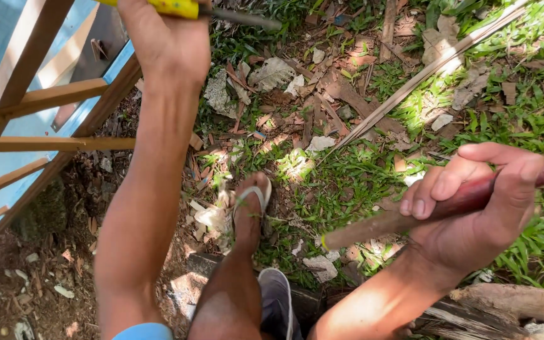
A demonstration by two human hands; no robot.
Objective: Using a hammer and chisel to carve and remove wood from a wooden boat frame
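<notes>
Grass, dry leaves and wood chips cover the ground (347,126) below me. Across my right side a reddish-brown stick (423,211) runs low-left to upper-right, and my right hand (473,214) is closed around it. Up at the top edge, well apart, my left hand (168,44) grips a yellow-handled tool (184,7) — its blade (240,17) points right.

Left hand (168,38) gripped a yellow-handled tool (177,7), right hand (473,201) wrapped around a reddish stick (448,204) (sandaled foot (250,211) on littered grass below).
</notes>
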